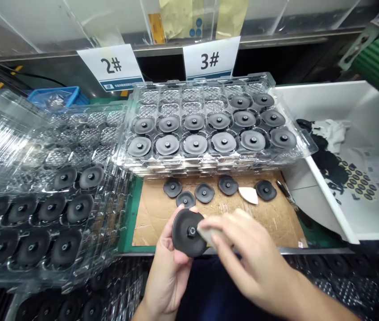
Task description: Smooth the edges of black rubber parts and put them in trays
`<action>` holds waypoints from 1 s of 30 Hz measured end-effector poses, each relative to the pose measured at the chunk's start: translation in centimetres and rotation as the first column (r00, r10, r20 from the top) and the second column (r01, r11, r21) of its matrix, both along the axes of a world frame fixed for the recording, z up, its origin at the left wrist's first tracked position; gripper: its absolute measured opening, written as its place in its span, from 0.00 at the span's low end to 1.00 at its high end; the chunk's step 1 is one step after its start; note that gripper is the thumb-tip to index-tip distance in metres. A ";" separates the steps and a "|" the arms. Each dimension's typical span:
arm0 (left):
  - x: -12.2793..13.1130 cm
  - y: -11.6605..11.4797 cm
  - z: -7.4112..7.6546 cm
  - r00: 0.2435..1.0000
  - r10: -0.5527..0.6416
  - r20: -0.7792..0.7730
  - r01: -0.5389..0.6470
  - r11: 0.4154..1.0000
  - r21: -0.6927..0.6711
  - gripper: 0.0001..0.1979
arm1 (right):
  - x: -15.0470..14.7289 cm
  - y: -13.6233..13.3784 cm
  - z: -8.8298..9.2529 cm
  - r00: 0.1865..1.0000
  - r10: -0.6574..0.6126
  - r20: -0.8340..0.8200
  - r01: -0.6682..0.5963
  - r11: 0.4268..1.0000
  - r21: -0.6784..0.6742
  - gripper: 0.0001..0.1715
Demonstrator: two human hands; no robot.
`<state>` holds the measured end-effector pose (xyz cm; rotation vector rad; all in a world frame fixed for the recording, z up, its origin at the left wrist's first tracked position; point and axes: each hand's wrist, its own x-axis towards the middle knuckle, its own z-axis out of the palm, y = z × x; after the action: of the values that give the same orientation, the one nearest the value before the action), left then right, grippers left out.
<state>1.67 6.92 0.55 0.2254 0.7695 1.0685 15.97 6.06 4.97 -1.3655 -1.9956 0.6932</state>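
Note:
In my left hand (175, 263) is a round black plastic part (184, 240) with a raised hub in the middle, gripped by its rim and tilted towards me. My right hand (248, 252) pinches a small off-white pad (209, 232), its tip at or close to the hub. I cannot tell what the pad is made of. Just beyond my hands, several similar black parts (204, 192) lie on a cardboard sheet (256, 223). Among them sits a white wedge-shaped piece (249, 195).
A stack of clear plastic trays (209, 156) with black parts stands behind the cardboard; another tray stack (35, 187) is at left. A white bin (339, 223) at right holds black scraps and a cloth. A pointed tool (286, 192) lies beside the cardboard. Paper signs (211, 60) hang behind.

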 end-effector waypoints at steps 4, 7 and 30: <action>-0.3 -0.2 -0.8 1.000 0.000 0.012 0.000 0.999 -0.042 0.30 | -0.3 0.6 -0.2 1.000 0.006 -0.003 -0.006 0.991 0.133 0.14; -0.2 -0.1 -1.3 0.999 0.038 0.034 -0.035 0.995 -0.088 0.27 | 0.4 0.9 -1.4 0.997 -0.012 -0.081 0.012 1.000 0.000 0.12; 0.4 0.7 -1.9 0.967 0.214 -0.137 -0.213 0.977 0.023 0.29 | -1.7 1.0 -1.9 0.997 -0.049 -0.063 0.050 0.999 0.007 0.15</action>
<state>2.02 7.64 -1.34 0.2288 0.9302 1.2696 14.28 7.08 3.03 -1.3665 -1.9071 0.6957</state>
